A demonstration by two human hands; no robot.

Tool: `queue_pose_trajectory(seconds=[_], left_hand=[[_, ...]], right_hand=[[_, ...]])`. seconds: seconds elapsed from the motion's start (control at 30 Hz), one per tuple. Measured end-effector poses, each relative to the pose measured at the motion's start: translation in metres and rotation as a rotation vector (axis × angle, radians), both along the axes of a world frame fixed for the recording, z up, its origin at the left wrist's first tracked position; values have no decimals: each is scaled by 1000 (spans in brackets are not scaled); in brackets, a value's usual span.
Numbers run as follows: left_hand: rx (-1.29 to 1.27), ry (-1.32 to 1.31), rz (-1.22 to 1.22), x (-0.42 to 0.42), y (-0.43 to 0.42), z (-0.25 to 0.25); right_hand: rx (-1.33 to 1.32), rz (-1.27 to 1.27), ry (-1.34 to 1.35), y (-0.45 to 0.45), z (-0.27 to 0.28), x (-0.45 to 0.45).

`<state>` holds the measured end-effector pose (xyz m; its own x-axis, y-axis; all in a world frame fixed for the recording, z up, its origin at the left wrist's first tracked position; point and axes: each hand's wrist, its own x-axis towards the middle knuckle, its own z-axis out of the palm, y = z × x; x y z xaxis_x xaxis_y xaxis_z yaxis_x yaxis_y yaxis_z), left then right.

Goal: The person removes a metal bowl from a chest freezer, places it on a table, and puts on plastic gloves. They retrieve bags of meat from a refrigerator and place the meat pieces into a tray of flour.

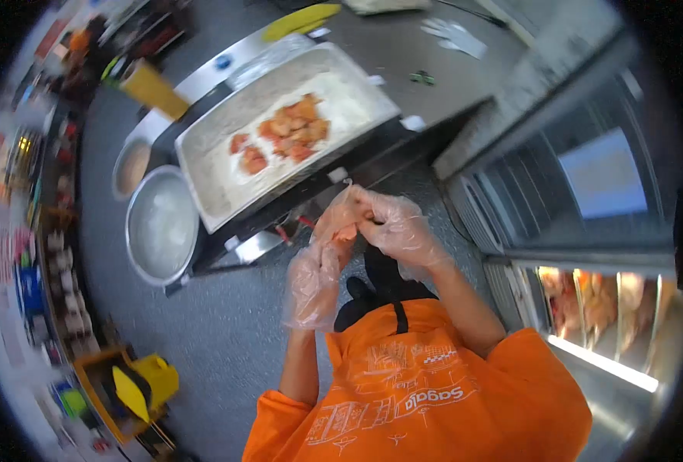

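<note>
My left hand point(315, 283), in a clear plastic glove, is raised in front of my orange shirt with its fingers closed. My right hand point(397, 228), gloved the same way, meets it from the right with thumb and fingers pinched. Between the two is a soft pinkish piece point(340, 219); blur and the clear plastic hide what kind of thing it is. Beyond the hands stands a large rectangular tray point(197, 171) holding white powder point(349, 100). Several orange-red pieces that look like marinated meat point(295, 127) lie on the powder.
Left of the tray are a metal bowl point(131, 250) with whitish contents and a smaller round container point(116, 173). A white glove point(455, 37) lies on the steel counter point(388, 38). A lit glass cabinet point(603, 308) stands at right. A yellow object point(157, 383) is lower left.
</note>
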<state>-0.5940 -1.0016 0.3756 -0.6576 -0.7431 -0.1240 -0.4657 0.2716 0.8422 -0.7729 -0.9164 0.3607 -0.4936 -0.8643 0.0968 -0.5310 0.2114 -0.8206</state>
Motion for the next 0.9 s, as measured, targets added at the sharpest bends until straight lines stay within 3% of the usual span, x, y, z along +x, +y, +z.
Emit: queue_pose_trajectory(seconds=[0.07,0.1,0.13,0.2,0.23,0.3,0.33,0.37,0.43,0.5,0.53,0.57,0.6,0.67,0.73,0.8,0.87,0.9], left_hand=[[-22,-91,-95,-13,18,9],[-48,-30,-126,-16,27,-12],[-40,-29,-198,-18,41,-8],[-77,-109,-399,-32,70,19],[33,-126,-417,-38,97,48],[-2,-36,-674,-46,131,62],[65,13,-694,-45,152,67],[136,55,-714,-46,172,73],[84,256,-791,-52,220,88],[24,443,-781,-64,260,83],[169,472,-804,-78,280,74],[232,488,-822,-89,300,72],[297,502,-839,-102,321,75],[358,238,-1120,-145,383,113],[216,178,-1233,-188,447,104],[-365,548,-1316,-224,530,106],[-798,749,-1603,-275,589,97],[-777,483,-1712,-293,625,96]], right_hand=[[-89,-2,-120,54,-22,-10],[-131,-51,-328,88,-35,-12],[-134,-124,-324,120,-49,-10],[288,-301,-441,178,-74,-9],[393,-378,-414,204,-86,-5],[148,-461,-991,261,-170,8],[-129,-416,-1198,288,-180,24],[-590,-137,-1470,315,-230,37],[-395,-381,-1630,332,-168,35],[-623,-455,-1465,373,-74,54],[-791,-475,-1332,392,-53,59],[-1039,-484,-1369,414,-79,56],[-1059,-481,-1351,443,-88,52],[-869,-620,-1296,514,-102,52],[-893,-691,-1227,583,-162,56],[-994,-828,-1241,645,-140,71],[-1117,-968,-1300,683,-111,83],[-1219,-986,-1199,709,-94,81]])
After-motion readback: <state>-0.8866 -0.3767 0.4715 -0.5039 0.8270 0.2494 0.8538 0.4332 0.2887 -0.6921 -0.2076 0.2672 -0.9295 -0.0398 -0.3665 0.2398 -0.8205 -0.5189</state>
